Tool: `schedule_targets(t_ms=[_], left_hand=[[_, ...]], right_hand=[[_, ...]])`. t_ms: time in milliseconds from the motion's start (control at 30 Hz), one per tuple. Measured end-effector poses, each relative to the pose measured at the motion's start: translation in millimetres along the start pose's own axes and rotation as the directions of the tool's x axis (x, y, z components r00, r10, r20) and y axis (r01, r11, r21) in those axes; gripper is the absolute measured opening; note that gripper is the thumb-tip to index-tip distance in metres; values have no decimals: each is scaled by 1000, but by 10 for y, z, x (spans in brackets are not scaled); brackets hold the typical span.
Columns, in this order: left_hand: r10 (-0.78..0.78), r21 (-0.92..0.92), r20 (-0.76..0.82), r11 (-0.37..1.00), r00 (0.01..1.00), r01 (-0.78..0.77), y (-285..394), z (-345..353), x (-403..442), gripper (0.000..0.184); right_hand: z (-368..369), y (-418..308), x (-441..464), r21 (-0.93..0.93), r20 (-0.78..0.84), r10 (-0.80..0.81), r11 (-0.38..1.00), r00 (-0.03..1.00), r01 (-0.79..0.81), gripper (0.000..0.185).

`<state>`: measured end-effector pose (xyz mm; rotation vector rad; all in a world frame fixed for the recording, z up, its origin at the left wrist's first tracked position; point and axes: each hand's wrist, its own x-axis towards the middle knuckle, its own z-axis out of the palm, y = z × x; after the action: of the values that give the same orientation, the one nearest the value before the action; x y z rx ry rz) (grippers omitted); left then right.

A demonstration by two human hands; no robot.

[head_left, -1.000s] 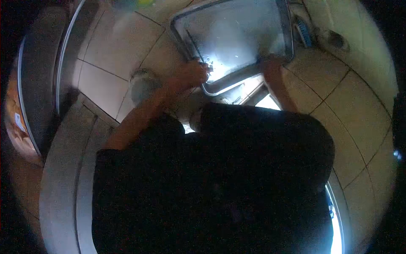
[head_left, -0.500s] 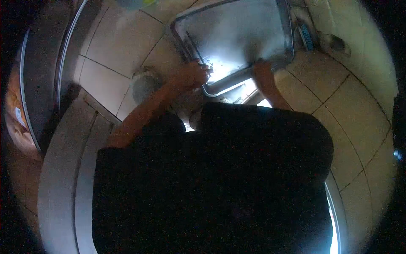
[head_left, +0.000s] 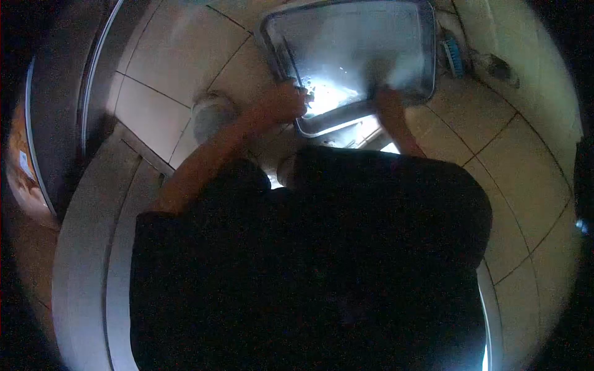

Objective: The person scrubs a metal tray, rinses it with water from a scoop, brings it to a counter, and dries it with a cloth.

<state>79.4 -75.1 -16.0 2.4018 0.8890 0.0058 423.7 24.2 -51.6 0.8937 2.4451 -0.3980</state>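
A rectangular tray [head_left: 427, 62] with a raised rim lies over the tiled floor at the top centre, with bright glare and drops near its lower left corner. My left hand [head_left: 288, 102] is closed round the rim at that corner. Against the tray's near edge is my right hand [head_left: 388, 102]; its fingers reach over the inner side and are dark and blurred, so what they hold is hidden.
A blue-bristled brush [head_left: 453, 57] lies right of the tray, beside a dark drain-like object [head_left: 500, 69]. A round greyish container [head_left: 212, 119] stands left of my left forearm. A pale ledge [head_left: 86, 247] runs along the left.
The tray has shifted slightly to the right. My right hand moved left along the near edge, then slightly back right. My left hand has stayed at the corner.
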Motion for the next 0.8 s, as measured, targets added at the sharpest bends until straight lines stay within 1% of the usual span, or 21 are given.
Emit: schedule_targets(t_ms=[33, 67, 133, 167, 200, 233, 267, 300, 333, 400, 433, 467, 500, 533, 600, 633, 667, 700, 733, 767, 800], left_hand=[[-1, -6, -1, 1000, 1000, 1, 15, 45, 4, 13], [-6, -36, -7, 999, 1000, 6, 9, 112, 23, 12], [-11, -61, -12, 998, 1000, 10, -16, -13, -2, 11], [-46, -91, -66, 995, 997, 40, 8, -126, -60, 12], [-84, -134, -123, 989, 989, 67, 30, -198, -90, 12], [-88, -141, -119, 988, 989, 71, -20, -106, -57, 12], [-51, -104, -77, 994, 996, 43, -94, 64, 8, 12], [-15, -71, -35, 997, 999, 12, -77, 201, 65, 13], [-22, -76, -38, 997, 999, 19, -57, 226, 97, 13], [-56, -67, 35, 996, 998, 58, -17, 207, 116, 11], [-60, -62, 32, 996, 998, 62, -23, 174, 96, 11], [-27, -101, -153, 995, 988, 11, -60, 143, 31, 12], [7, -134, -333, 990, 943, -55, -81, 128, -17, 12], [13, -136, -330, 989, 944, -61, -66, 102, -14, 12], [-10, -53, -17, 999, 1000, 10, -71, 60, 46, 16], [0, -67, -19, 998, 1000, -1, -21, 15, 61, 16], [-19, -56, -47, 998, 999, 17, 45, -49, 45, 15], [-46, -33, -80, 999, 996, 44, 24, -113, 24, 15], [-51, -18, -86, 999, 995, 49, -7, 20, 26, 15], [-76, -113, -157, 992, 985, 59, -39, 240, 37, 13], [-102, -211, -230, 976, 968, 52, -56, 375, 70, 11]], right_hand=[[-385, -561, 25, -347, -74, -125, 933, 989, 92, 12], [-226, -551, -20, -390, -151, -161, 916, 975, 91, 13], [-200, -384, -6, -206, -204, -164, 971, 965, 122, 17], [-221, -159, 22, -160, -151, -103, 984, 983, 78, 17], [-331, 96, 43, -172, -94, -38, 985, 995, 21, 17], [-409, 229, 80, -193, -64, -11, 981, 998, -1, 17], [-505, 271, 60, -195, -47, 20, 980, 999, -29, 17], [-533, 211, 51, -182, -30, 41, 982, 999, -46, 17], [-484, 120, 37, -165, -37, 42, 985, 998, -48, 17], [-332, -166, -33, -147, -94, 4, 989, 996, -17, 17], [-293, -151, -13, -128, -98, 8, 992, 995, -21, 18], [-302, -57, 48, -104, -74, 33, 994, 997, -41, 18], [-320, 66, 84, -93, -25, 82, 992, 996, -84, 18], [-413, 190, 109, -98, 18, 128, 987, 992, -125, 18], [-493, 174, 120, -102, 14, 148, 984, 989, -146, 19], [-526, 46, 84, -44, 15, 177, 983, 984, -176, 19], [-514, -120, 49, 44, 54, 240, 969, 969, -242, 19], [-454, -232, 115, 273, 284, 489, 783, 825, -558, 20], [-371, -198, 18, 83, -12, 150, 985, 989, -148, 22], [-312, -66, 67, 81, -28, 142, 987, 990, -139, 22], [-503, -10, 130, -125, 137, 81, 990, 987, -64, 22]])
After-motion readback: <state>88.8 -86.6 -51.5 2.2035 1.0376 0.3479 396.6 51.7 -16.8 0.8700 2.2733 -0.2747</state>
